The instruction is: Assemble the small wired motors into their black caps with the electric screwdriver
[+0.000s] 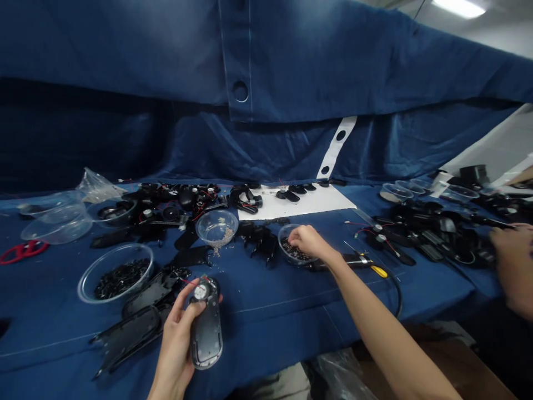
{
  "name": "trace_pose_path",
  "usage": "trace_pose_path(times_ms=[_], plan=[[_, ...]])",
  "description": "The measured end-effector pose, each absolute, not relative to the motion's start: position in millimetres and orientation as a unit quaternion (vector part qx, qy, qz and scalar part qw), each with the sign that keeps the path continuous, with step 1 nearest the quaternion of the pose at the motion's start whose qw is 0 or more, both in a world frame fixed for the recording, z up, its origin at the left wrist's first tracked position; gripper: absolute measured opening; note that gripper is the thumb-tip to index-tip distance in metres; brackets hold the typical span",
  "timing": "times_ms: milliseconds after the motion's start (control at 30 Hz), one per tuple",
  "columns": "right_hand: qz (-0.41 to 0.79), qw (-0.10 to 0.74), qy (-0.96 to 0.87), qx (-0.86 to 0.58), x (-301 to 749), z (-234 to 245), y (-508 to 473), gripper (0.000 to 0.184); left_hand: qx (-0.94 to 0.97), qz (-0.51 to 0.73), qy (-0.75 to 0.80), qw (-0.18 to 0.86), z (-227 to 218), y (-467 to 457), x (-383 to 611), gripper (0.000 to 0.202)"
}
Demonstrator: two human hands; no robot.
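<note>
Quite a bit here is hard to read. The right hand (306,240) is curled over the small bowl (293,253) with its fingertips dipped toward the dark little bits inside. The knuckles block the view, so I can't tell if it has pinched anything. The bits themselves are too tiny to identify. The pile of black parts (166,206) at the back is one dark jumble with red wires, and I can't tell one piece from another. At the far right another person's hand (511,258) is blurry and cut off by the frame edge.

The left hand (177,339) is easier. It's closed around a dark oblong casing (207,333), with the thumb along the near left edge and the fingers wrapped behind, mostly out of sight. A small round silver part (200,290) sits at the casing's top end, just past the thumb tip. All of this is at the front of the blue cloth (270,311), with flat black shells (137,325) lying just left of that hand.

The small bowl is well apart from the casing, off to the right and farther back. A screwdriver (368,265) with a yellow handle lies just right of it, behind the right wrist. A clear bowl of pale bits (216,226) stands farther back, between the two hands.
</note>
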State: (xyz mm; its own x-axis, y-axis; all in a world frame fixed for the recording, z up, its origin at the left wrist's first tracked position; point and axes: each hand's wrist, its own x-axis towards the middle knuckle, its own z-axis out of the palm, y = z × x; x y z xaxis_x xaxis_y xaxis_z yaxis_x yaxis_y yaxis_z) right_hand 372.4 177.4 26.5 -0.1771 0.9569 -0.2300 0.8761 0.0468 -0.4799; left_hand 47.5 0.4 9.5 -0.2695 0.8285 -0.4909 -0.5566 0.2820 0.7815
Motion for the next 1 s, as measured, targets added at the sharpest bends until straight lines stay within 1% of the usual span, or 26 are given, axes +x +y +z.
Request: trace_pose_path(times_ms=[167, 233, 333, 400, 467, 533, 600, 667, 767, 900, 1000], plan=[[0.346, 0.222, -0.679, -0.609, 375.7, 26.9, 168.6, 0.026, 0.120, 0.580, 0.542, 0.596, 12.6, 2.7, 50.9, 0.078], [0.383, 0.291, -0.659, -0.579, 371.5, 28.4, 159.2, 0.034, 0.118, 0.582, 0.542, 0.595, 14.5, 5.4, 53.4, 0.077], [0.417, 0.380, -0.629, -0.535, 361.4, 30.6, 143.0, 0.053, 0.121, 0.594, 0.531, 0.593, 16.3, 10.5, 57.0, 0.082], [0.426, 0.413, -0.616, -0.518, 355.3, 31.8, 134.4, 0.060, 0.124, 0.597, 0.524, 0.595, 16.7, 12.9, 58.7, 0.086], [0.423, 0.425, -0.613, -0.515, 353.2, 33.0, 129.7, 0.062, 0.124, 0.593, 0.524, 0.598, 17.2, 13.8, 59.8, 0.088], [0.406, 0.416, -0.620, -0.527, 357.1, 34.5, 129.3, 0.060, 0.121, 0.589, 0.529, 0.600, 18.6, 13.0, 60.4, 0.089], [0.376, 0.386, -0.633, -0.556, 366.1, 36.0, 132.6, 0.052, 0.121, 0.585, 0.534, 0.598, 20.9, 11.3, 61.0, 0.088], [0.330, 0.335, -0.649, -0.598, 376.4, 36.7, 138.2, 0.041, 0.124, 0.585, 0.536, 0.597, 23.4, 9.7, 61.7, 0.085], [0.263, 0.230, -0.678, -0.647, 384.2, 35.3, 147.8, 0.027, 0.127, 0.581, 0.537, 0.597, 24.4, 9.0, 62.2, 0.082], [0.238, 0.092, -0.725, -0.640, 375.9, 30.7, 158.2, 0.025, 0.123, 0.564, 0.546, 0.606, 18.8, 10.8, 59.5, 0.090], [0.220, 0.029, -0.743, -0.632, 368.9, 27.1, 164.6, 0.027, 0.124, 0.561, 0.553, 0.604, 13.2, 12.3, 55.8, 0.093]])
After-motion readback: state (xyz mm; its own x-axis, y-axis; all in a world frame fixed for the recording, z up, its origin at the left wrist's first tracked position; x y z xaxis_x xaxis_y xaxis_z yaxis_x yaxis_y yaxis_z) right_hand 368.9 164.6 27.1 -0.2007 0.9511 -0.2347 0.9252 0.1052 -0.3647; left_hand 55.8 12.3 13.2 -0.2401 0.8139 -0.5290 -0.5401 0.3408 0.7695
